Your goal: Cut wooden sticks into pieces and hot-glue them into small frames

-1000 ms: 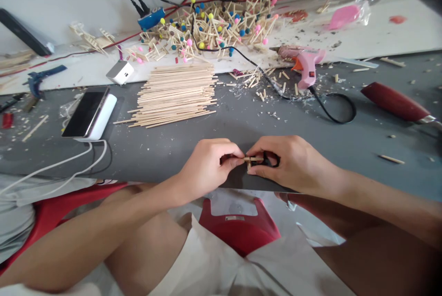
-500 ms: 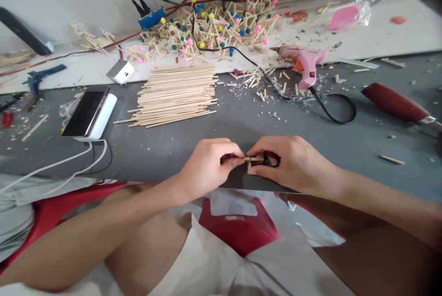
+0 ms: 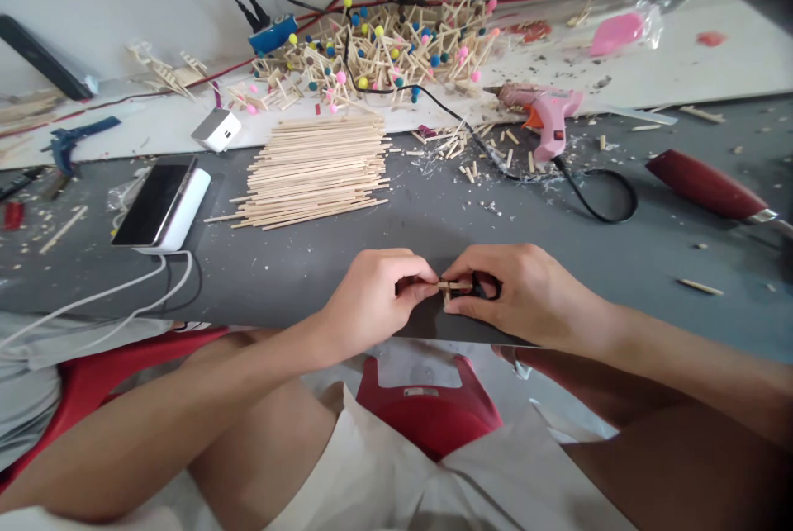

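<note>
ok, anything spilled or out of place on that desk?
Yes: short stick pieces lie scattered near the pink glue gun, among wispy pale debris; they look messy beside the neatly laid long sticks.

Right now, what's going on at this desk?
A person's left hand pinches the end of some small wood pieces by the desk's near edge. The right hand holds them from the other side, with a mostly hidden black thing in its grasp. Farther back lie loose sticks and a pink glue gun.
</note>
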`<state>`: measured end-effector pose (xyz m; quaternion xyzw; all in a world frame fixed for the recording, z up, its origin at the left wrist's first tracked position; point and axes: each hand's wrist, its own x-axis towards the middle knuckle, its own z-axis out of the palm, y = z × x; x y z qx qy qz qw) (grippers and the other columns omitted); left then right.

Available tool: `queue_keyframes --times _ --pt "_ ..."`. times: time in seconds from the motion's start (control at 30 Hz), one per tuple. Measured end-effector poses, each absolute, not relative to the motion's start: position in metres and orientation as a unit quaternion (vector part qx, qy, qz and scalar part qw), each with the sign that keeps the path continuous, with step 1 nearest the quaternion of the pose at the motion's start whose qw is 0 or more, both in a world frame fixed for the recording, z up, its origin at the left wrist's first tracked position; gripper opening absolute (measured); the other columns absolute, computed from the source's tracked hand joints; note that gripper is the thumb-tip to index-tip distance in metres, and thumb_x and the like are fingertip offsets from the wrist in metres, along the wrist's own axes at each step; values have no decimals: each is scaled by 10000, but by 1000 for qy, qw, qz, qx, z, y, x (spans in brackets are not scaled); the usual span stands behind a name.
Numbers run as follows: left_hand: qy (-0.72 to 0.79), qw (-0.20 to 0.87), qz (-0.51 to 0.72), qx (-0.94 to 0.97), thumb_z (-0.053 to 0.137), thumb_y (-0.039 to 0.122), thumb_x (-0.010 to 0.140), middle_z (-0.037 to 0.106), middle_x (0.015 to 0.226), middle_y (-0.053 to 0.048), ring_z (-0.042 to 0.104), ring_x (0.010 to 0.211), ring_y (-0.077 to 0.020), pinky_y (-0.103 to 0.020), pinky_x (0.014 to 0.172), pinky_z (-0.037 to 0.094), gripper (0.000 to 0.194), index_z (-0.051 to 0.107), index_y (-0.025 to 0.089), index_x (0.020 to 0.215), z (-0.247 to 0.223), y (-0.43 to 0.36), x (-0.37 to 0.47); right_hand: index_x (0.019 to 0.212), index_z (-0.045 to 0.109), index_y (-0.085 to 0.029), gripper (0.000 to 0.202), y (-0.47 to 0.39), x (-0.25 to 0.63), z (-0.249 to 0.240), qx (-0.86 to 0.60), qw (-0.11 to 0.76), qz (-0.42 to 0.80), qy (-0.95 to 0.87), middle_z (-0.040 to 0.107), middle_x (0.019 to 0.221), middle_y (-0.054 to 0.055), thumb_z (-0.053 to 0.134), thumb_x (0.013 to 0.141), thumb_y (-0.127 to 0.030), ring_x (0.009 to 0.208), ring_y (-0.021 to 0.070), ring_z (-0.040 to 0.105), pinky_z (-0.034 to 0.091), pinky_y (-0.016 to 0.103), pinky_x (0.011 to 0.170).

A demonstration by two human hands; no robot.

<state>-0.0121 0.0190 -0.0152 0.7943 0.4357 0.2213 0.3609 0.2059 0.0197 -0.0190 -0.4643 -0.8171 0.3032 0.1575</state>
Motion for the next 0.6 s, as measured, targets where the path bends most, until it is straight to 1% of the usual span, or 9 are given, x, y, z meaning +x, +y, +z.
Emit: queue_keyframes --times 0.6 --pt "439 360 219 793 665 120 866 675 767 12 557 653 -88 -220 614 394 100 738 187 855 -15 19 -12 912 721 -229 140 19 207 -21 -469 156 307 -814 677 738 -17 740 795 -304 622 119 573 381 241 578"
